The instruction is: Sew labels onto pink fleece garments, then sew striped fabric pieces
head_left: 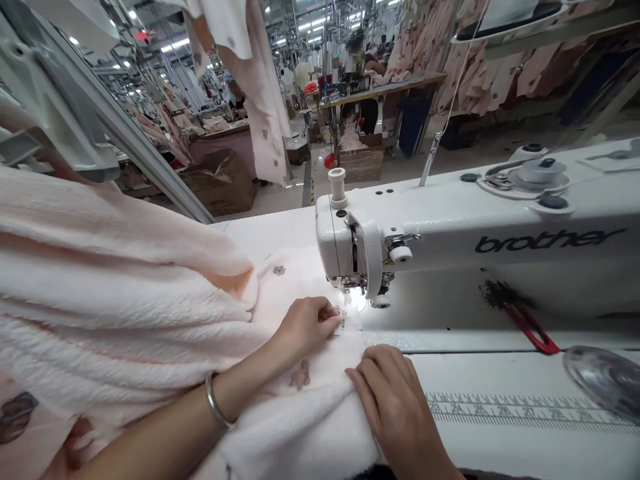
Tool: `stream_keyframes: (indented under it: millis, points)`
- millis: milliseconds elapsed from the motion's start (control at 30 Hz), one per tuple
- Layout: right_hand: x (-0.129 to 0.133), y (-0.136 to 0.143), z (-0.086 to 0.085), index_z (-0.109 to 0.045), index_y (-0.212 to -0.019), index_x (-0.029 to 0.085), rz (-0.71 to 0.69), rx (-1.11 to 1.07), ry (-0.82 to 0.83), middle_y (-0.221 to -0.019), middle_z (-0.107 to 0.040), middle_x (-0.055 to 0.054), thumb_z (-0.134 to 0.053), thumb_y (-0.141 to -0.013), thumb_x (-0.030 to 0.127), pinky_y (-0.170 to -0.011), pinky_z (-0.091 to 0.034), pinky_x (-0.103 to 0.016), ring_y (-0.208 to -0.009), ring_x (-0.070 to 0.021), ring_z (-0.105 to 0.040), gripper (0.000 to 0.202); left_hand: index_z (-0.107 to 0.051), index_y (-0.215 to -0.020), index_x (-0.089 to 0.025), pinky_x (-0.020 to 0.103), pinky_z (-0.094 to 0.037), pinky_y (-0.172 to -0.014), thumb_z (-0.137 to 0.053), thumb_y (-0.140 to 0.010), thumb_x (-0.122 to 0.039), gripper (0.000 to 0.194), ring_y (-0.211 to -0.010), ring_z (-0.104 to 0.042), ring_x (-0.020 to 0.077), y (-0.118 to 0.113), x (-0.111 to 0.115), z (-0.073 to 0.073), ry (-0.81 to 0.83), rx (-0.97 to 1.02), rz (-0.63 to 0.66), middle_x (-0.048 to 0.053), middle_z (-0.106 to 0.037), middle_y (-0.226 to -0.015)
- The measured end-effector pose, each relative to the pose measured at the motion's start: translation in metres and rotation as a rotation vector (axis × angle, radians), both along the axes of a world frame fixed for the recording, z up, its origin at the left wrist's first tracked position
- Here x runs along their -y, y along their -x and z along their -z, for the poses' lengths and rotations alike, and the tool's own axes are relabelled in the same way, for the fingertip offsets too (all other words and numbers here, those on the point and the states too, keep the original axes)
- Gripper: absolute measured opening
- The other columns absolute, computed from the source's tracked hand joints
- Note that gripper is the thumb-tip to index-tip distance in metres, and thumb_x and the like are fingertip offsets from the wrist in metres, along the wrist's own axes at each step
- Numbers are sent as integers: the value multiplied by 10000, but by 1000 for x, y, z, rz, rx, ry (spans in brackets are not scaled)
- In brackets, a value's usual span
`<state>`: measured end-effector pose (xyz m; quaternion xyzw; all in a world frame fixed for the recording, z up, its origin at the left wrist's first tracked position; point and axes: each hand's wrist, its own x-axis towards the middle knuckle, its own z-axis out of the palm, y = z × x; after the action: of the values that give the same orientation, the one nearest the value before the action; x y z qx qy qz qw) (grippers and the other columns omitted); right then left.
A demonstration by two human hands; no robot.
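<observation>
Pale pink plush fabric with small printed figures covers the left side and runs up to the lit needle area of a white sewing machine. My left hand, with a silver bangle on its wrist, pinches a small white label against the fabric, just in front of the presser foot. The needle itself is lost in the glare. Lower right, my right hand rests at the fabric's right edge, with its thumb and curled fingers on the cloth.
Red-handled thread snips lie under the machine arm. A printed ruler runs along the table's front, beside a clear rounded object. A grey metal bar slants behind the fabric. People, worktables and hanging pink cloth fill the background.
</observation>
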<state>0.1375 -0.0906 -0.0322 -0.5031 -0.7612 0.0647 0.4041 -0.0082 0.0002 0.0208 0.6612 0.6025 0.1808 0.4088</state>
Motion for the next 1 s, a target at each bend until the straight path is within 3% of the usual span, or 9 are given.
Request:
stream_keyframes:
  millis: [100, 200, 400, 1000]
  points:
    - [-6, 1, 2, -474, -751, 170, 41, 14, 20, -774, -483, -59, -429, -907, 151, -673, -384, -353, -755, -196, -465, 164, -580, -724, -164, 217, -438, -530, -542, -776, -306, 156, -540, -581, 130, 2, 5, 1, 80, 80, -25, -8, -597, -582]
    - [-6, 1, 8, -510, -912, 121, 100, 53, -12, -873, -506, -107, -467, -891, 161, -748, -401, -400, -867, -248, -481, 62, -567, -733, -160, 218, -457, -546, -545, -780, -319, 167, -543, -582, 126, 1, 6, 4, 145, 124, -36, -9, -592, -580]
    - [-6, 0, 14, -525, -1113, 82, 129, 144, 0, -957, -492, -125, -431, -921, 236, -779, -407, -412, -915, -253, -463, 264, -586, -716, -159, 226, -435, -561, -558, -761, -306, 157, -541, -577, 130, -1, 4, 15, 171, 102, -39, -8, -594, -561]
    - [-5, -1, 11, -529, -1177, 99, 90, 142, 87, -955, -443, -97, -447, -914, 228, -755, -394, -400, -911, -235, -437, 304, -552, -707, -169, 208, -449, -535, -550, -742, -302, 137, -519, -599, 123, 1, 0, 20, 199, 80, -31, -18, -590, -569]
